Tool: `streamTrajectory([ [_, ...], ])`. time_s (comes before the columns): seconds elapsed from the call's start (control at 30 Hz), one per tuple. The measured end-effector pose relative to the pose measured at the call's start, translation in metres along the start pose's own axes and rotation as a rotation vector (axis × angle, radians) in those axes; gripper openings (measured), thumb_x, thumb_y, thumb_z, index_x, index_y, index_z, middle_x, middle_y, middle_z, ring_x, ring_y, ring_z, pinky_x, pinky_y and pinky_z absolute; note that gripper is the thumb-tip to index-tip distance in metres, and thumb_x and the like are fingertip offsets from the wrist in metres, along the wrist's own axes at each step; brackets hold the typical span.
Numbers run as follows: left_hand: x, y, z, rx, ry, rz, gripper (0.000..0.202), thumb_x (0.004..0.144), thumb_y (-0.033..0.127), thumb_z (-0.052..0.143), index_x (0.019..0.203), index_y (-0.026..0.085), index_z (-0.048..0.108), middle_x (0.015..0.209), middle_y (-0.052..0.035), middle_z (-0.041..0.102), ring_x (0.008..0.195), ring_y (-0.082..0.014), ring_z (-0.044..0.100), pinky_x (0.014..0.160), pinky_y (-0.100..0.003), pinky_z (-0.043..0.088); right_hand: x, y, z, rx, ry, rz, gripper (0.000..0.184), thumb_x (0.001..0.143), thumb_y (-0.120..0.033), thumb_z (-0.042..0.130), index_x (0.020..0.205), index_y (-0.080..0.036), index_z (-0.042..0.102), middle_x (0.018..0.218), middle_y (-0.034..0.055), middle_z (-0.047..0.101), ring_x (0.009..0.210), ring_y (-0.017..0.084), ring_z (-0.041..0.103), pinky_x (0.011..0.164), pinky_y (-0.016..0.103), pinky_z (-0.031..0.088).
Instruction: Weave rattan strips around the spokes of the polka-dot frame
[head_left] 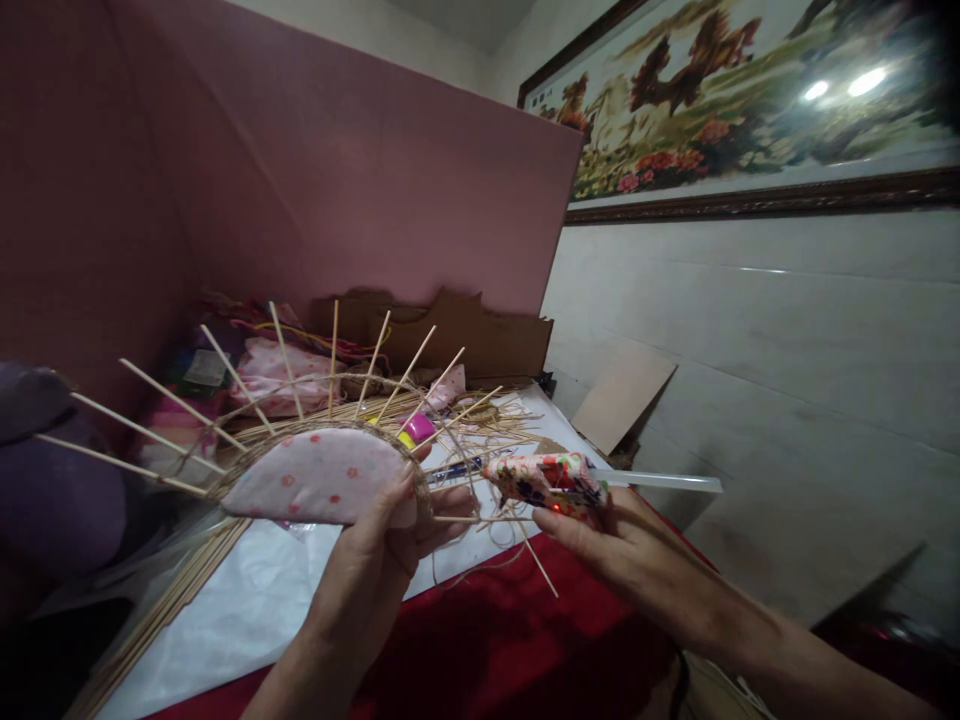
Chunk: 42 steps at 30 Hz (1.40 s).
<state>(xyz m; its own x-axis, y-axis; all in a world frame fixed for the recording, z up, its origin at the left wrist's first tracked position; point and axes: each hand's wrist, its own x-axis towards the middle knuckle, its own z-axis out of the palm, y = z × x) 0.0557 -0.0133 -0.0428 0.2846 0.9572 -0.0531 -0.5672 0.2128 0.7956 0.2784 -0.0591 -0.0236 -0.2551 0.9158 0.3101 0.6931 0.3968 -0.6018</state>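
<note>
My left hand [382, 540] grips the right end of a half-round piece [322, 475] covered in pale pink fabric with small red flowers. Twine is wound along its curved edge, and several thin wooden sticks [334, 360] fan outward from there. In my right hand [600, 540] is a glue gun [547, 480] with a flowered cover, its nozzle pointing left toward the sticks. A clear glue stick [664, 481] juts from its back, and a small red light glows on its side. Loose twine [480, 572] hangs between the two hands.
White sheeting [247, 590] lies over a red cloth [480, 650]. Long bundled sticks [169, 600] line the left edge, with more scattered behind. Folded pink fabric [277, 375] and torn cardboard [442, 335] stand at the back. A tiled wall [787, 360] bounds the right side.
</note>
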Motion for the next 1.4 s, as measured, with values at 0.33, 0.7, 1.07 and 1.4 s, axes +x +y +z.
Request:
streamTrajectory([
  [0.33, -0.001, 0.0, 0.001, 0.004, -0.008, 0.002, 0.055, 0.087, 0.027, 0.043, 0.138, 0.015, 0.025, 0.084, -0.0149, 0.073, 0.084, -0.0273, 0.067, 0.083, -0.046, 0.047, -0.002, -0.012, -0.005, 0.027, -0.093, 0.046, 0.034, 0.086, -0.044, 0.042, 0.097, -0.021, 0.064, 0.087, 0.004, 0.061, 0.084, 0.018, 0.056, 0.084, 0.032, 0.046],
  [0.7, -0.001, 0.0, 0.0, -0.009, -0.019, 0.001, 0.058, 0.085, 0.027, 0.047, 0.137, 0.014, 0.027, 0.083, -0.0139, 0.073, 0.082, -0.0266, 0.068, 0.078, -0.041, 0.05, 0.0, -0.004, -0.001, -0.04, -0.045, -0.06, 0.03, 0.087, -0.039, 0.04, 0.099, -0.025, 0.063, 0.082, 0.0036, 0.06, 0.08, 0.019, 0.056, 0.077, 0.035, 0.049],
  [1.07, 0.001, 0.0, 0.0, 0.017, 0.005, -0.001, 0.053, 0.085, 0.027, 0.045, 0.135, 0.015, 0.03, 0.082, -0.0137, 0.072, 0.081, -0.0261, 0.068, 0.076, -0.041, 0.051, 0.001, -0.007, 0.001, 0.125, 0.083, 0.065, 0.027, 0.083, -0.04, 0.049, 0.1, -0.025, 0.063, 0.079, 0.0022, 0.063, 0.08, 0.02, 0.059, 0.073, 0.033, 0.051],
  [1.4, 0.001, 0.002, 0.0, 0.032, 0.033, 0.023, 0.052, 0.086, 0.028, 0.045, 0.135, 0.016, 0.031, 0.082, -0.0137, 0.073, 0.082, -0.0268, 0.068, 0.077, -0.042, 0.051, 0.006, 0.013, -0.017, 0.288, 0.402, 0.296, 0.039, 0.08, -0.053, 0.048, 0.063, -0.018, 0.052, 0.049, -0.0015, 0.049, 0.038, 0.01, 0.043, 0.037, 0.023, 0.036],
])
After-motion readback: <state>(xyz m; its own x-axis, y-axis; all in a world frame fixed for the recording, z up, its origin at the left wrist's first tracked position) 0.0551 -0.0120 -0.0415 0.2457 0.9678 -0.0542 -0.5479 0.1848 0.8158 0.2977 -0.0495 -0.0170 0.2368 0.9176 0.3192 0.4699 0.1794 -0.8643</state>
